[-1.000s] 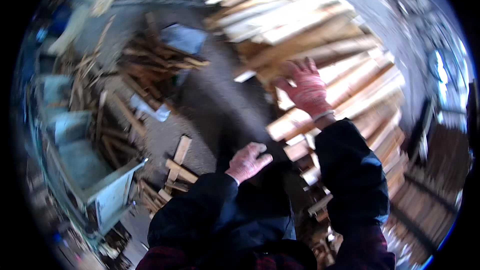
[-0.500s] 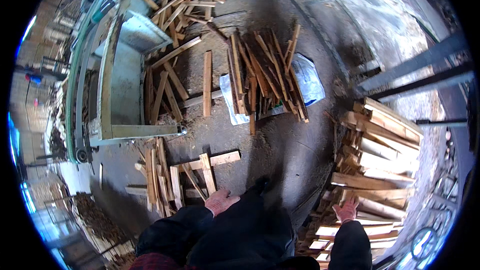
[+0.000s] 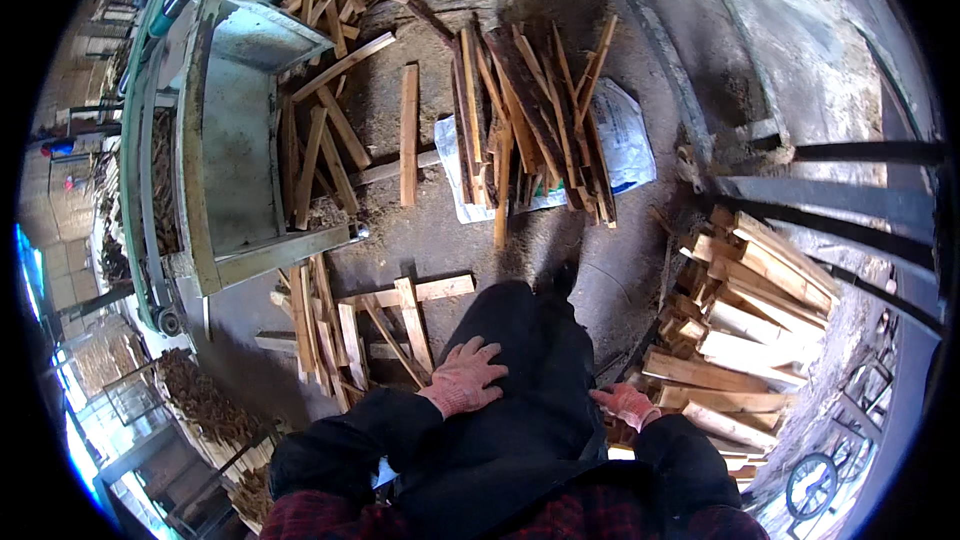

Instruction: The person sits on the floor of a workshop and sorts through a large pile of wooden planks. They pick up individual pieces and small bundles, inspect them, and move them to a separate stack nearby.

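My left hand [image 3: 467, 377], in a pinkish work glove, lies on my dark trouser leg [image 3: 500, 325] with its fingers spread and nothing in it. Beside the right side of my legs is my right hand [image 3: 625, 405], gloved the same way. Its fingers point left toward the trousers, loosely apart, and no object shows in them. To the right of that hand lies a stack of pale wooden slats [image 3: 730, 370]. Several more wooden strips [image 3: 410, 315] lie crossed on the floor just beyond my left hand.
Ahead, a bundle of wood strips [image 3: 530, 125] rests on a white sack [image 3: 630, 140]. A metal machine frame [image 3: 240, 140] stands at left, with loose strips around it. One single slat [image 3: 409, 135] lies between frame and bundle. Metal bars [image 3: 830, 190] cross at right.
My right hand has left the slat stack and come in beside my leg. My left hand has shifted right and forward onto the trouser leg. The view has tilted and turned slightly.
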A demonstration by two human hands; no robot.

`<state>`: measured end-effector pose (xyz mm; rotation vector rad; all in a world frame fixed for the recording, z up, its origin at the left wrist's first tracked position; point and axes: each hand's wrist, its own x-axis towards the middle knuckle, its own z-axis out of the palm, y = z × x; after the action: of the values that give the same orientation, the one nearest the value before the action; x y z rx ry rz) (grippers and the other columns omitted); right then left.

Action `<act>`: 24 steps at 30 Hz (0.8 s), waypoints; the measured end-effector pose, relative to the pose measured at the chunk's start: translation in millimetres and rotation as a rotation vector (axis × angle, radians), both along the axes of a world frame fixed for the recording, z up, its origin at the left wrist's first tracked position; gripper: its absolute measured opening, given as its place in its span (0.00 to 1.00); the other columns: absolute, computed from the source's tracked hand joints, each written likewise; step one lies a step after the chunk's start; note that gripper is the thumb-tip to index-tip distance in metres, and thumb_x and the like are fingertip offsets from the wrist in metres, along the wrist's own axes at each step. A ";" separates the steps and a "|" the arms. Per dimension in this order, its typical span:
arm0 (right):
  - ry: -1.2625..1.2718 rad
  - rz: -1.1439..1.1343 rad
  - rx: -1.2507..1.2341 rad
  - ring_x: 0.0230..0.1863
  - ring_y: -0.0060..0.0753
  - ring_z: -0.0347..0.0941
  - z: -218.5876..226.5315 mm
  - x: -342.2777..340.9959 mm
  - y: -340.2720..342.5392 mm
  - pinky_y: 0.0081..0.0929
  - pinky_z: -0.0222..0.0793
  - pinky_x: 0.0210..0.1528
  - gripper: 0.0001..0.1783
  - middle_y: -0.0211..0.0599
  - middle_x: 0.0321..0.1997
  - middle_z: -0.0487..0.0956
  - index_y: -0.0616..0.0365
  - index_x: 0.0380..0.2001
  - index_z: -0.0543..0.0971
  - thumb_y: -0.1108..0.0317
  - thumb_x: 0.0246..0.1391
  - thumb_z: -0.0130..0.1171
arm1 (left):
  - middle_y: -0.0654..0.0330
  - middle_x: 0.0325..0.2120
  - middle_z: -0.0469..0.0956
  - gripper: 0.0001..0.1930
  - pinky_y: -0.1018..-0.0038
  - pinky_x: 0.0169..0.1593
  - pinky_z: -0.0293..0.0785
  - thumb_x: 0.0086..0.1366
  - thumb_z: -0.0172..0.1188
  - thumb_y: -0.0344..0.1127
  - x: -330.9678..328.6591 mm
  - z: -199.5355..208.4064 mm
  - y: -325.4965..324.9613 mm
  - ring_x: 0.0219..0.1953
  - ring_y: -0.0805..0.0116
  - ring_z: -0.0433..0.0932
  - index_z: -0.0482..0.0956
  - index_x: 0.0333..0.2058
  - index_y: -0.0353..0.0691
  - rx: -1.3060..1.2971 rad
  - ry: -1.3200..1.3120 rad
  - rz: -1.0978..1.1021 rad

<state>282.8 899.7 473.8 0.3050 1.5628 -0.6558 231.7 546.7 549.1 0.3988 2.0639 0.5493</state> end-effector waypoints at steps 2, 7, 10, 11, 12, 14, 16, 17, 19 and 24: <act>-0.089 0.131 -0.049 0.43 0.50 0.77 1.0 -23.1 0.4 0.41 0.69 0.45 0.38 0.50 0.36 0.81 0.61 0.41 0.81 0.32 0.49 0.56 | 0.57 0.58 0.67 0.17 0.48 0.64 0.54 0.58 0.60 0.48 -24.2 21.0 -5.6 0.63 0.46 0.58 0.81 0.43 0.48 -0.009 0.091 -0.001; -0.262 0.419 -0.165 0.38 0.49 0.77 34.7 -128.7 -49.6 0.42 0.69 0.41 0.42 0.51 0.30 0.80 0.65 0.31 0.82 0.28 0.46 0.56 | 0.62 0.47 0.76 0.11 0.50 0.60 0.59 0.58 0.60 0.45 -57.6 26.4 -49.1 0.59 0.50 0.63 0.83 0.34 0.48 -0.061 0.233 0.086; -0.112 0.543 -0.156 0.39 0.50 0.77 2.2 -140.3 -68.4 0.44 0.68 0.41 0.41 0.53 0.29 0.79 0.65 0.28 0.82 0.28 0.46 0.56 | 0.59 0.44 0.77 0.11 0.56 0.57 0.64 0.58 0.60 0.45 -84.4 5.9 -83.9 0.54 0.52 0.70 0.83 0.34 0.47 -0.117 -0.038 0.242; -0.105 0.508 -0.172 0.39 0.51 0.77 1.6 -152.0 -76.3 0.44 0.68 0.41 0.41 0.53 0.29 0.80 0.65 0.28 0.82 0.28 0.46 0.56 | 0.58 0.43 0.77 0.12 0.57 0.56 0.65 0.58 0.60 0.45 -97.3 0.2 -97.3 0.52 0.53 0.72 0.83 0.34 0.46 -0.084 -0.044 0.218; -0.131 0.482 -0.203 0.39 0.51 0.77 0.9 -167.2 -87.5 0.44 0.68 0.41 0.42 0.53 0.30 0.80 0.65 0.27 0.82 0.28 0.45 0.56 | 0.57 0.42 0.77 0.12 0.59 0.54 0.67 0.59 0.60 0.46 -109.2 -10.8 -111.6 0.50 0.53 0.73 0.83 0.34 0.46 -0.060 -0.083 0.204; -0.199 0.458 -0.186 0.41 0.53 0.77 -2.2 -192.2 -116.9 0.44 0.68 0.43 0.42 0.54 0.32 0.80 0.64 0.30 0.82 0.27 0.44 0.56 | 0.56 0.40 0.77 0.13 0.62 0.51 0.70 0.60 0.60 0.47 -139.7 -29.3 -145.8 0.47 0.54 0.75 0.83 0.34 0.45 -0.030 -0.195 0.302; -0.270 0.463 -0.110 0.43 0.54 0.77 -13.9 -203.8 -145.7 0.43 0.68 0.46 0.44 0.57 0.37 0.80 0.61 0.35 0.83 0.25 0.43 0.55 | 0.55 0.40 0.77 0.15 0.63 0.49 0.72 0.60 0.60 0.48 -182.3 -42.9 -176.2 0.45 0.54 0.76 0.82 0.35 0.43 -0.037 -0.335 0.524; -0.327 0.529 -0.075 0.45 0.53 0.77 -27.1 -215.2 -165.2 0.42 0.68 0.49 0.42 0.54 0.38 0.81 0.60 0.39 0.83 0.27 0.44 0.55 | 0.56 0.39 0.77 0.16 0.64 0.48 0.72 0.61 0.60 0.49 -201.6 -61.4 -193.9 0.45 0.54 0.76 0.81 0.36 0.43 0.027 -0.244 0.658; -0.376 0.561 -0.086 0.45 0.53 0.77 -32.3 -256.3 -208.6 0.41 0.69 0.49 0.41 0.52 0.38 0.82 0.61 0.39 0.83 0.28 0.45 0.55 | 0.55 0.39 0.76 0.16 0.64 0.48 0.72 0.62 0.60 0.48 -219.7 -85.4 -227.6 0.45 0.55 0.76 0.78 0.38 0.41 0.041 -0.130 0.815; -0.134 -0.232 0.056 0.42 0.38 0.78 -115.5 -283.3 -267.0 0.30 0.69 0.48 0.28 0.40 0.37 0.83 0.62 0.41 0.81 0.46 0.52 0.61 | 0.45 0.45 0.76 0.28 0.63 0.54 0.70 0.58 0.64 0.51 -252.6 -200.0 -307.0 0.50 0.49 0.75 0.75 0.49 0.36 -0.130 -0.132 1.042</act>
<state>-0.5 632.8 358.3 0.5668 1.4309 -0.7561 -20.9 239.7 349.2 -0.8288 2.0447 0.9899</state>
